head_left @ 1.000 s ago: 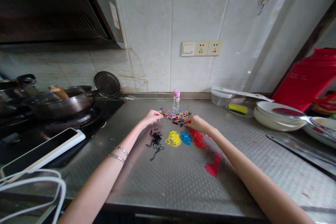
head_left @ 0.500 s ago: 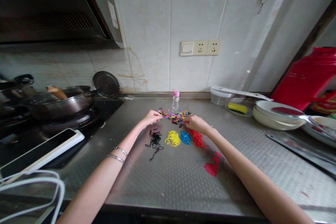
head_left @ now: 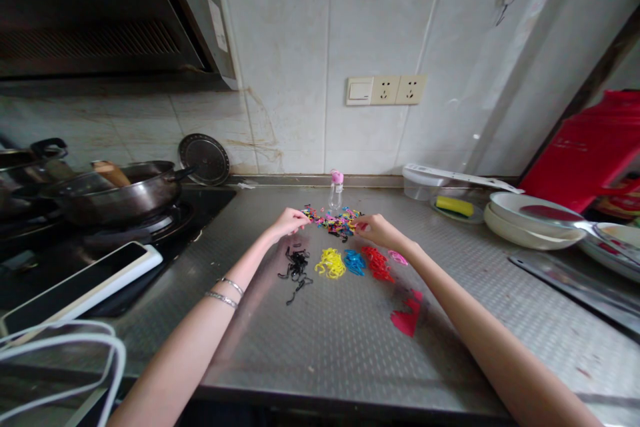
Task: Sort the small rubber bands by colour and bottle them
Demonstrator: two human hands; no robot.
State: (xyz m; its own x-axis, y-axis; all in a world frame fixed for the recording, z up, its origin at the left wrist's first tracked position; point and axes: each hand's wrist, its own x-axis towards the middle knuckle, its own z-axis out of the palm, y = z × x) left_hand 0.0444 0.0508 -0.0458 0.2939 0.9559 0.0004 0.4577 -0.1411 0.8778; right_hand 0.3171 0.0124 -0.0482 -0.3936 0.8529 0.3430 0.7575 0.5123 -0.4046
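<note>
A mixed heap of small coloured rubber bands (head_left: pixel 334 220) lies on the steel counter (head_left: pixel 350 333). My left hand (head_left: pixel 289 221) pinches at the heap's left edge. At the right edge, my right hand (head_left: pixel 376 230) has its fingers curled and pinching into the heap. What each pinch holds is too small to see. In front of the heap lie sorted piles: black bands (head_left: pixel 297 265), yellow bands (head_left: pixel 330 263), blue bands (head_left: pixel 355 261), red bands (head_left: pixel 377 263) and a few pink bands (head_left: pixel 398 257).
A small bottle with a pink cap (head_left: pixel 336 189) stands behind the heap. A wok (head_left: pixel 120 191) sits on the stove at left, a phone (head_left: pixel 75 287) lying near it. White dishes (head_left: pixel 530 220), a yellow sponge (head_left: pixel 453 205) and a red container (head_left: pixel 585 147) are at right.
My right hand has shifted slightly up toward the heap, uncovering the pink bands beside the red pile. My left hand has stayed at the heap's left edge.
</note>
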